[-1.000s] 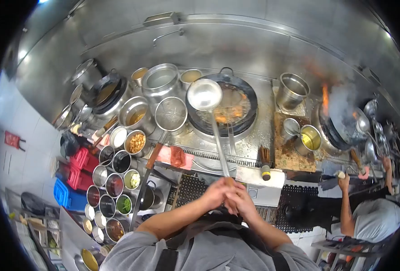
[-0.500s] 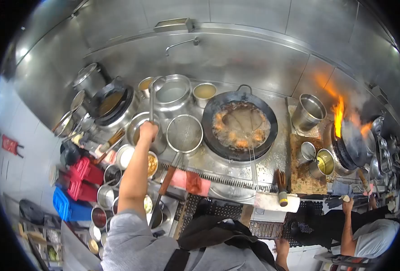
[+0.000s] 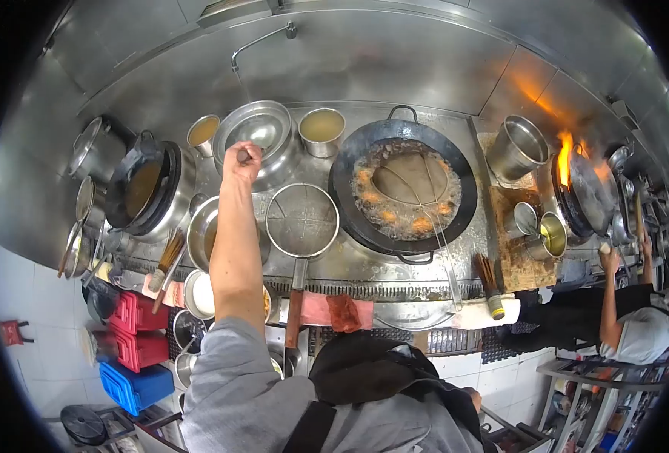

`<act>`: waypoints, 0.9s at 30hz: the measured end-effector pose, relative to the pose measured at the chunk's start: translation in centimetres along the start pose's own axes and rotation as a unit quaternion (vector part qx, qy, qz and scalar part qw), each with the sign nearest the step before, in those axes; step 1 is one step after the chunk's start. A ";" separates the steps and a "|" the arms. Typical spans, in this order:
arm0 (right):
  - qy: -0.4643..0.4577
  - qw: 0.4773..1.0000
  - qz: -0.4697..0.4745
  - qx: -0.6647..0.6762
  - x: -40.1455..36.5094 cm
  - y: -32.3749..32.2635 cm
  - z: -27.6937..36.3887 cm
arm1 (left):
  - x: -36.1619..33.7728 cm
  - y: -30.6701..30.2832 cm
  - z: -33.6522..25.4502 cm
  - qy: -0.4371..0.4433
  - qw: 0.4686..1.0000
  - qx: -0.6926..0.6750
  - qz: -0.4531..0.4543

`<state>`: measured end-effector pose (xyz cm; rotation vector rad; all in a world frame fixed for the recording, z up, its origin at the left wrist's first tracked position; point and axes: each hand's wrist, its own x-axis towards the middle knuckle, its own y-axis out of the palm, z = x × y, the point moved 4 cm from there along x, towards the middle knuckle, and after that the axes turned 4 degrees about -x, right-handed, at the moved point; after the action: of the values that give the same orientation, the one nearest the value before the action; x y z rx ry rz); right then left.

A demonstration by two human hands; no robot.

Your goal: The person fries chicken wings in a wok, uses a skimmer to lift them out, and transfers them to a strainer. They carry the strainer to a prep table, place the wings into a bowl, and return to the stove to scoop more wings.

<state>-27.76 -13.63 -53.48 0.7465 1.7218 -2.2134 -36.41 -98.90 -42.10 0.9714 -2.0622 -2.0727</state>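
My left hand (image 3: 242, 162) is a closed fist around a ladle's handle (image 3: 244, 155), above the near rim of a round metal pot (image 3: 290, 162) of liquid. The handle points up towards me; I cannot clearly make out the ladle's bowl. To the right, a black wok (image 3: 339, 204) holds bubbling oil with orange-brown food pieces (image 3: 422, 225). A round wire strainer (image 3: 410, 178) rests in that oil, its long handle over the near rim. Only a little of my right hand (image 3: 472, 395) shows low beside my body, its fingers mostly hidden.
A mesh strainer (image 3: 302, 219) with a wooden handle lies left of the wok. A tap (image 3: 262, 41) reaches over the pot. Flames (image 3: 565, 160) rise at the right-hand wok, where another person (image 3: 636, 328) stands. Red bins (image 3: 136, 311) and a blue bin (image 3: 134, 386) are lower left.
My left hand has moved forward to the pot, and the ladle's bowl, earlier visible over it, no longer shows plainly. The view has shifted. My right hand is now more hidden.
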 end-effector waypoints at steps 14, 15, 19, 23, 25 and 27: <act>0.004 0.992 -0.014 0.126 -1.9 1.8 1.0 | 3.4 5.5 -6.4 0.133 0.743 0.634 -0.169; 0.018 0.991 0.002 0.130 -2.0 1.4 1.4 | 4.0 3.7 -7.5 0.135 0.623 0.740 -0.213; 0.034 0.990 0.009 0.135 1.2 4.1 -2.3 | 0.5 1.4 -6.7 0.052 0.287 0.930 -0.223; 0.082 0.974 0.004 0.213 3.4 6.5 -5.9 | -1.6 -3.5 -5.8 0.038 0.598 0.757 -0.261; 0.077 0.975 -0.009 0.210 3.3 7.3 -6.8 | -2.4 -3.4 -4.7 0.007 0.657 0.722 -0.217; 0.093 0.972 -0.010 0.218 1.8 7.4 -6.7 | -0.7 -4.1 -4.7 0.045 0.974 0.196 -0.103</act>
<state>-24.08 -9.09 -61.73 1.0660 1.3241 -2.6457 -32.09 -102.32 -45.13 1.3562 -2.4684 -1.6887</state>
